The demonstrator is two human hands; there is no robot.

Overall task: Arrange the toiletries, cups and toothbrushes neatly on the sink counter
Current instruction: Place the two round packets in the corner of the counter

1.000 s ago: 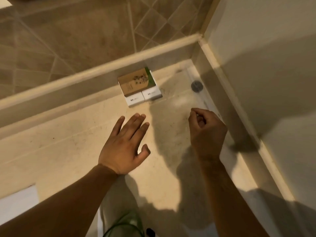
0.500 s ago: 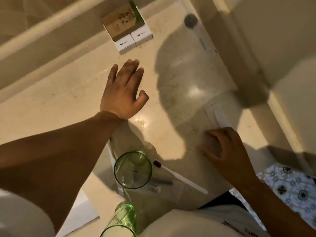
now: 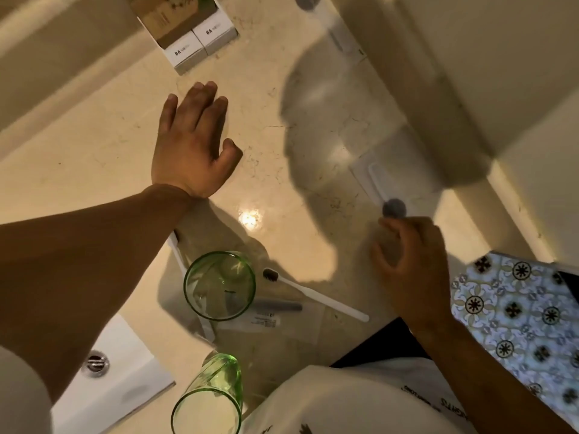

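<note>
My left hand [image 3: 191,142] lies flat on the beige counter [image 3: 94,158], fingers straight, below two white boxes with a brown box on top [image 3: 188,32]. My right hand [image 3: 410,261] curls its fingers round the near end of a white tube packet [image 3: 376,180] with a grey cap [image 3: 394,208]. A second white tube [image 3: 340,32] lies at the back by the wall. A green glass cup [image 3: 219,286] stands upright and another green cup [image 3: 208,399] is nearer me. A white toothbrush [image 3: 316,297] lies right of the first cup. Another toothbrush [image 3: 178,255] is partly hidden under my left arm.
A clear wrapper with a dark stick in it [image 3: 275,308] lies under the toothbrush. The white sink basin [image 3: 125,380] is at the lower left. A raised ledge [image 3: 47,57] runs along the back and a wall [image 3: 470,73] on the right. Patterned floor tiles [image 3: 517,308] show past the counter edge.
The view has tilted down from the back corner to the counter's front. My right hand came back from mid-counter to the white tube packet. My left hand stays flat.
</note>
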